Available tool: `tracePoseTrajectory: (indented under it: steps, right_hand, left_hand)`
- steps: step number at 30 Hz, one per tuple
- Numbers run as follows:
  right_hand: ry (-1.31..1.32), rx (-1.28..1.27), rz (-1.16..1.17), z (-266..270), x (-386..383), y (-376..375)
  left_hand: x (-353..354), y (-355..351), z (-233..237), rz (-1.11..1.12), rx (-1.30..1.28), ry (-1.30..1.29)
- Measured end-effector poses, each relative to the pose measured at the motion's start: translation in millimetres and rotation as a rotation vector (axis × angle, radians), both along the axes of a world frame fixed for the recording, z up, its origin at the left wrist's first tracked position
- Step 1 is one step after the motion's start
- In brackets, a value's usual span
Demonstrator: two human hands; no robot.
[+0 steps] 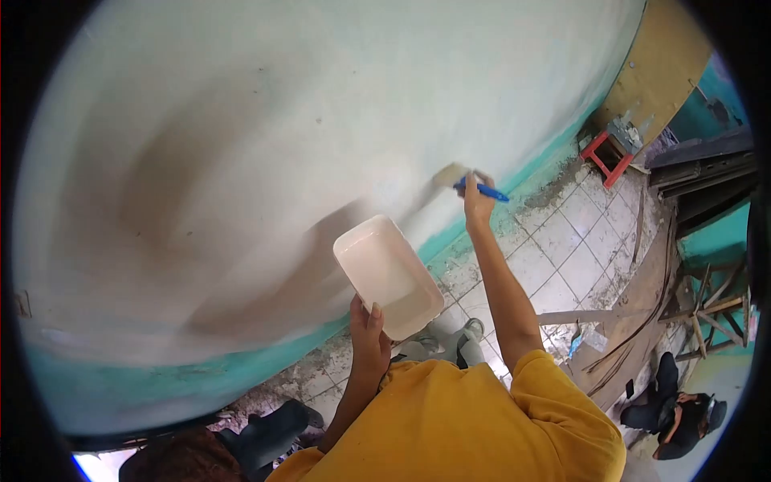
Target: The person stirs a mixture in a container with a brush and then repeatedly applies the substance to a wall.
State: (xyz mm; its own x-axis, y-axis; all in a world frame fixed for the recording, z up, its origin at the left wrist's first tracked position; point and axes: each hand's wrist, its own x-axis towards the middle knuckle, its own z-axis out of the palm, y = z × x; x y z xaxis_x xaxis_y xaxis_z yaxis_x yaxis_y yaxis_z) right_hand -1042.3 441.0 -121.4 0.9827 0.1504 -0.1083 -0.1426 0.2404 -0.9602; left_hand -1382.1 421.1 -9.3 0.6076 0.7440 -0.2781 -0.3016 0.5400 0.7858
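Observation:
My left hand (368, 331) grips the near end of a white rectangular tray (387, 275) that holds pale liquid, and keeps it up in front of the wall. My right hand (477, 201) is stretched out and closed on a blue-handled paintbrush (464, 181). The brush's wide bristles press against the whitish wall (265, 145), low down and just above the turquoise band (514, 173) at its base. My yellow sleeves fill the bottom of the view.
A tiled floor (562, 249) with paint stains runs along the wall. A small red stool (606, 157) stands at the far right by a brown board. Wooden planks and frames (707, 305) lie to the right. Dark bags (679, 414) sit at the lower right.

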Motion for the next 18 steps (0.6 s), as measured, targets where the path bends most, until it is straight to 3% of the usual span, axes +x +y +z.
tracePoseTrajectory:
  steps: [5, 8, 10, 12, 15, 18]
  right_hand:
    - [-0.297, 0.254, 0.009, 163, 14, 6]
    - [-0.322, 0.434, 0.012, 185, 23, 4]
    - [-0.338, 0.519, 0.017, 168, 25, 4]
    - [-0.235, 0.534, 0.045, 114, 16, 10]
    - [0.024, 0.388, -0.018, 14, 6, 14]
    - [0.136, 0.232, -0.036, -18, 0, -3]
  left_hand:
    - [-12, 14, -3, -0.053, -0.004, 0.028]
    - [-16, 17, -1, -0.064, -0.002, 0.024]
    - [-19, 19, -3, -0.06, -0.002, 0.034]
    - [-25, 21, -7, -0.068, 0.013, 0.015]
    - [-27, 22, -4, -0.094, 0.038, 0.015]
    - [-30, 25, -12, -0.086, 0.059, 0.046]
